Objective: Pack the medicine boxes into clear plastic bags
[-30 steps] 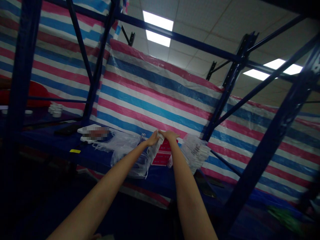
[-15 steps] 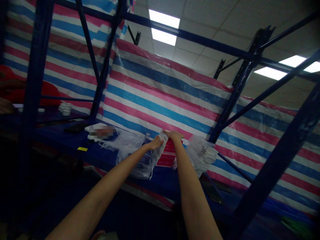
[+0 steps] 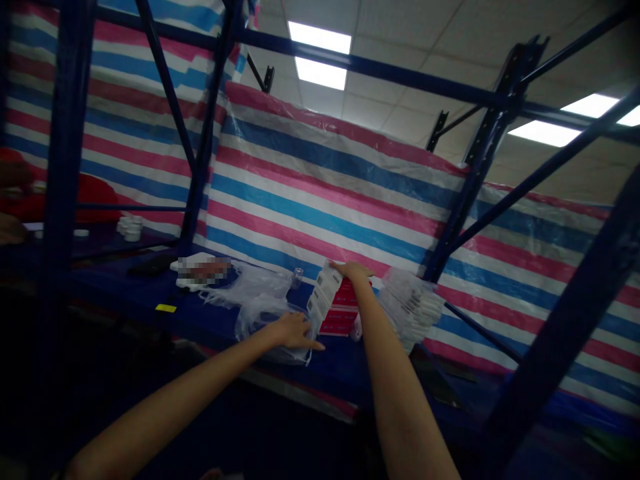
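My right hand (image 3: 354, 271) grips the top of the red-and-white box stack (image 3: 334, 305); my left hand (image 3: 293, 331) lies open, flat on the plastic bag (image 3: 260, 308) beside it.

red-and-white boxes (image 3: 343, 313), blue shelf (image 3: 200, 313), striped tarpaulin (image 3: 320, 200)

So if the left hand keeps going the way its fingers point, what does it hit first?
Probably the red-and-white boxes stacked just beyond the left hand, which lies on the clear plastic bag; depth is unclear.
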A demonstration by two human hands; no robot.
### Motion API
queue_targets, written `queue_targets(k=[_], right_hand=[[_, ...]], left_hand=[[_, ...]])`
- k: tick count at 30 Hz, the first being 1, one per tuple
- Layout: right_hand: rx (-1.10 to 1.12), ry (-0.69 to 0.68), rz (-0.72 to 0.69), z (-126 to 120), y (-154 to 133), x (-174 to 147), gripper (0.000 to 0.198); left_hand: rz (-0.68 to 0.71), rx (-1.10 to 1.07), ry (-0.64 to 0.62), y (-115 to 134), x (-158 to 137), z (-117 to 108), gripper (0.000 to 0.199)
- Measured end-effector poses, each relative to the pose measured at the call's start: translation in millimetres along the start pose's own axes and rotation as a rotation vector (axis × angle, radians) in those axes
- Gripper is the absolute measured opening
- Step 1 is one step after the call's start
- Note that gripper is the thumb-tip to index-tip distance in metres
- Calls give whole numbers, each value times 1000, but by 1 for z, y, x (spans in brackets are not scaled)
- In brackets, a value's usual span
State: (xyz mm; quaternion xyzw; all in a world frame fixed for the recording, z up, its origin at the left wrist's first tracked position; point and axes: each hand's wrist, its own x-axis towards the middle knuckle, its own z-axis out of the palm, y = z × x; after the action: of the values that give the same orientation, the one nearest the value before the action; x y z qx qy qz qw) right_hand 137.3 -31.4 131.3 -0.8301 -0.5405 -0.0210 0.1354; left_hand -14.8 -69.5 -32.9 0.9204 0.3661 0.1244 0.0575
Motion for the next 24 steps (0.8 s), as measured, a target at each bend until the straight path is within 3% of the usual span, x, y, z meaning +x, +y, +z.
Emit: queue_targets(k=[2,4,6,7,9,13,15,18,24], right_hand=[[40,129,-84,2,2,-17,76],[130,414,-259,8,12,-45,58],[274,686,-411,22,29,-79,39],[356,737,-446,32,40,-95,34],[522,699,-485,57,62,-121,27],[851,285,-595,109,85,-140,36],[957,177,-581,125,84,-139,47],[1078,168,-572,131,76,-135,42],[1226,194,-583,114,66,-133,39]], left_hand=[[64,45,56,4,1,10,42],[97,11,136,5,2,13,27],[107,-160,216,2,4,5,22],[117,-292,249,0,4,-2,25],[150,-606,303,-3,5,-19,33],[180,-1107,368,3,-1,-47,35],[157,-1221,357,9,-7,-54,34],[123,-1299,342,13,-13,-59,35],[105,-1321,317,1,-16,-64,34]])
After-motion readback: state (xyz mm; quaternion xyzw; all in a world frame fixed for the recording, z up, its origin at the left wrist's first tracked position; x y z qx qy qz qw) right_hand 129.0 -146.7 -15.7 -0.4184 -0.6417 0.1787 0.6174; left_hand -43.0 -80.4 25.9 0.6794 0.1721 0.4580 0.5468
